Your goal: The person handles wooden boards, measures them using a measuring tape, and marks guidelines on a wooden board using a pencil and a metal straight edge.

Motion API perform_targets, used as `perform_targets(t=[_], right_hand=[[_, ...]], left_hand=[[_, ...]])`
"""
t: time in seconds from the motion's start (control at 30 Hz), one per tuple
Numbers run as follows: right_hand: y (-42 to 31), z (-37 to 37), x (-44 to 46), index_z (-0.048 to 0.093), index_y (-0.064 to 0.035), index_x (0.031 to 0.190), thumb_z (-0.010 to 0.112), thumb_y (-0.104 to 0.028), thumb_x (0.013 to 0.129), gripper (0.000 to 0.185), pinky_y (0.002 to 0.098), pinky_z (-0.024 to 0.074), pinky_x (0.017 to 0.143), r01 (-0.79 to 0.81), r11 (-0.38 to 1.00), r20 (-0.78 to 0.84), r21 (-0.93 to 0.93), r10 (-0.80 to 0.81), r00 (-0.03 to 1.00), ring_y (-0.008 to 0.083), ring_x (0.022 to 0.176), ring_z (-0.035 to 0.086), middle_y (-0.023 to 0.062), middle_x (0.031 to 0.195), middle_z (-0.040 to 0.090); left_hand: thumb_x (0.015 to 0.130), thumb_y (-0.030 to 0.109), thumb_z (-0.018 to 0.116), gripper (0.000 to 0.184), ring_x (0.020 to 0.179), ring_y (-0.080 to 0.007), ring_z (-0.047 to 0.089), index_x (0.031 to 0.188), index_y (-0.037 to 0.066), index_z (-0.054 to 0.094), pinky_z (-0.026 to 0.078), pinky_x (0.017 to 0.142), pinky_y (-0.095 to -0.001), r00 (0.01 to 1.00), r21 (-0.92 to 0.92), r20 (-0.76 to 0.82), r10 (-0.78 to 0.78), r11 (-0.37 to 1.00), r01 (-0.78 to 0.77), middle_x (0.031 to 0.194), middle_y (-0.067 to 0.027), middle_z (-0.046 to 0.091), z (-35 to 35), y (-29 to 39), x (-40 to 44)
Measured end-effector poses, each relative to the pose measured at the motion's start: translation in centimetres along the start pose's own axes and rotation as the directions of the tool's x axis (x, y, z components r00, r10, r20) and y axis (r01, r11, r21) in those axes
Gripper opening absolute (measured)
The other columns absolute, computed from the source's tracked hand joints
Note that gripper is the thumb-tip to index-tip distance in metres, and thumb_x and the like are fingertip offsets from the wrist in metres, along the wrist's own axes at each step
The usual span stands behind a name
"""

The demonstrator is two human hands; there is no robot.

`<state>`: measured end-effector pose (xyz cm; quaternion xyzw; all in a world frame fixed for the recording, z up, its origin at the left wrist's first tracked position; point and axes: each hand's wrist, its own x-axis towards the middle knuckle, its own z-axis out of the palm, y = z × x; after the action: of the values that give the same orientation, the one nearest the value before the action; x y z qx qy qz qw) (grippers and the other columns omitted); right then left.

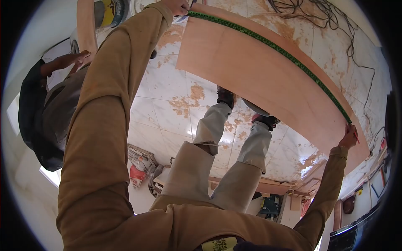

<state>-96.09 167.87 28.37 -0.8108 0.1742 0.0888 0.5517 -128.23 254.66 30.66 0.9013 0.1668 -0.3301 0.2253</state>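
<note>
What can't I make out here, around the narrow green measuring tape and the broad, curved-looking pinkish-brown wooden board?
All in the head view:
- Narrow green measuring tape: markings too small to read.
- Left hand: cut off by the top edge.
- Pale rounded object: mostly hidden by the broad pinkish-brown wooden board.

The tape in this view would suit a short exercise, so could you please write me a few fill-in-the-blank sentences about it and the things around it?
1. The tape along the board is ____ in colour.
2. Of the tape and the board, the one lying on top is the ____.
3. The hand by the red stick is the person's ____ one.

Missing words: green; tape; right.
</note>
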Motion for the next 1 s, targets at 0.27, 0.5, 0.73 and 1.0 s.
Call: perform_targets(t=[0.27, 0.5, 0.73, 1.0], right_hand=[[-0.7, 0.4, -2.7, 0.055, 0.0154, 0.119, 0.058, -0.012, 0.099, 0.034, 0.0393, 0.0603, 0.094, -0.031, 0.998, -0.066, -0.057, 0.027, 0.997, 0.0305, 0.102, 0.067, 0.0240, 0.114, 0.063], [0.3, -0.2, -2.8, 0.057, 0.0144, 0.114, 0.062, -0.011, 0.097, 0.031, 0.0373, 0.0625, 0.090, -0.029, 0.998, -0.072, -0.057, 0.025, 0.997, 0.0287, 0.099, 0.067, 0.0222, 0.110, 0.063], [1.0, -0.9, -3.1, 0.059, 0.0145, 0.113, 0.063, -0.010, 0.096, 0.030, 0.0374, 0.0625, 0.089, 0.013, 1.000, -0.050, -0.007, -0.014, 0.999, 0.0289, 0.098, 0.067, 0.0216, 0.109, 0.064], [0.7, 0.3, -3.9, 0.067, 0.0095, 0.101, 0.071, -0.002, 0.088, 0.018, 0.0359, 0.0645, 0.077, 0.034, 0.999, -0.096, 0.005, -0.034, 0.995, 0.0247, 0.082, 0.070, 0.0173, 0.097, 0.069]], left_hand=[[0.079, 0.029, 0.068, 0.027, 0.065, -0.0270, 0.064, 0.085, 0.003, 0.072, 0.049, 0.060, -0.0407, 0.991, 0.113, 0.118, 0.059, 0.991, -0.072, 0.074, -0.0174, 0.068, 0.2, 0.6, -1.1], [0.081, 0.020, 0.070, 0.035, 0.072, -0.0190, 0.065, 0.106, -0.004, 0.070, 0.050, 0.067, -0.0347, 0.992, -0.056, 0.100, -0.075, 0.995, 0.081, 0.078, -0.0125, 0.069, 1.0, 1.6, -2.1], [0.081, 0.020, 0.069, 0.031, 0.069, -0.0195, 0.064, 0.100, -0.004, 0.071, 0.050, 0.065, -0.0356, 0.983, 0.012, 0.179, -0.041, 0.999, 0.040, 0.077, -0.0119, 0.068, 1.2, 0.8, -1.2], [0.078, 0.026, 0.064, 0.027, 0.058, -0.0323, 0.061, 0.069, 0.001, 0.066, 0.046, 0.058, -0.0434, 0.982, 0.130, 0.032, 0.189, 0.973, -0.191, 0.057, -0.0161, 0.057, 3.0, -2.4, -0.3]])
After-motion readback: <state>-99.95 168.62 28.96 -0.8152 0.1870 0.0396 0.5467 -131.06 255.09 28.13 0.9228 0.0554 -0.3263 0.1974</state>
